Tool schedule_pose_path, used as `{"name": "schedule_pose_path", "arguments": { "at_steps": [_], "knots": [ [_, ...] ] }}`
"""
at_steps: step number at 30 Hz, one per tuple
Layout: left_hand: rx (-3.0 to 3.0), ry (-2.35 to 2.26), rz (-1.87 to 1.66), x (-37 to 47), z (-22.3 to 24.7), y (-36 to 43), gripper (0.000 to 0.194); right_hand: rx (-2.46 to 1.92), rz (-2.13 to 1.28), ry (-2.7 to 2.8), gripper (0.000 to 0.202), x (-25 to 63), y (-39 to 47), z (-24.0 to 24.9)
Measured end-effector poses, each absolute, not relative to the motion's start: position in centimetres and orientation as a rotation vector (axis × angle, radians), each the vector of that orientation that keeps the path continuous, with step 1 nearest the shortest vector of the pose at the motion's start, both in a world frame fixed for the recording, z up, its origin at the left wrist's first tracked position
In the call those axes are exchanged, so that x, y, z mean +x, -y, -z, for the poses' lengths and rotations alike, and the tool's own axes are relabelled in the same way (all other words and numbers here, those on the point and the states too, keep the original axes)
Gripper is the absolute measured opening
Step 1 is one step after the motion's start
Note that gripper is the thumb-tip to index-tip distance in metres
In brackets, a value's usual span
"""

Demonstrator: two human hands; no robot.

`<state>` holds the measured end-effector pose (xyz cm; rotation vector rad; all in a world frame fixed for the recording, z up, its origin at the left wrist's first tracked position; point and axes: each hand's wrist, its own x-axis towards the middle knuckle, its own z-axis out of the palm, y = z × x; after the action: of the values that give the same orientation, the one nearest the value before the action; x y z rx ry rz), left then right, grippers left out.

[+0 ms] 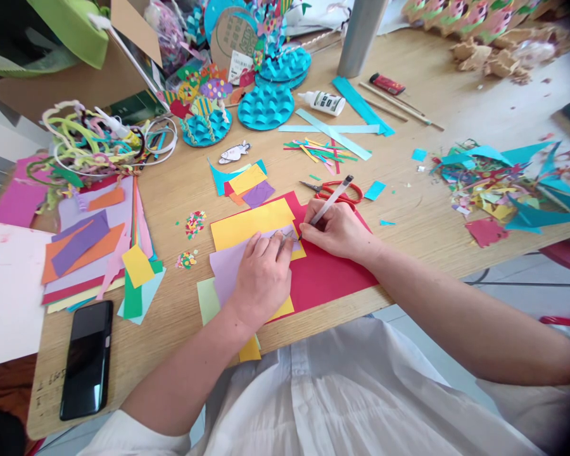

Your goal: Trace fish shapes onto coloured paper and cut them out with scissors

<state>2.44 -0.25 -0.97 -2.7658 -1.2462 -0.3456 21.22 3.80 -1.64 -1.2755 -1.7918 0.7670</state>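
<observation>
A pen (331, 201) with a clear barrel is gripped in my right hand (338, 229), its tip touching the right end of a lilac paper sheet (228, 273). My left hand (265, 278) lies on that sheet with fingers spread, pressing it down. A small pale cutout or drawing (287, 238) shows partly beside the left fingertips; the fingers hide the rest. Under the lilac sheet are yellow paper (251, 221) and a large red sheet (332, 278). Just beyond my right hand lie red-handled scissors (356, 192). A paper fish cutout (234, 152) rests farther back.
Colored paper (88, 247) and a phone (86, 361) lie at left. Confetti piles (196, 223) sit left of the sheets. Behind are a glue bottle (322, 102), blue paper strips (363, 106) and blue textured discs (266, 107). Paper scraps (494, 183) heap at right.
</observation>
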Motion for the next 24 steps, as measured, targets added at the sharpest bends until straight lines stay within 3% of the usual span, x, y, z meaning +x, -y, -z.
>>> {"name": "schedule_pose_path", "arguments": {
  "at_steps": [16, 24],
  "knots": [
    [-2.783, 1.254, 0.346, 2.39, 0.98, 0.24, 0.039, -1.282, -0.82, 1.571, 0.016, 21.12, -3.68, 1.3],
    [-2.831, 1.299, 0.39, 2.29, 1.06, 0.2, 0.039, -1.297, -0.689, 1.495, 0.018, 20.98, -3.55, 1.0]
  ]
}}
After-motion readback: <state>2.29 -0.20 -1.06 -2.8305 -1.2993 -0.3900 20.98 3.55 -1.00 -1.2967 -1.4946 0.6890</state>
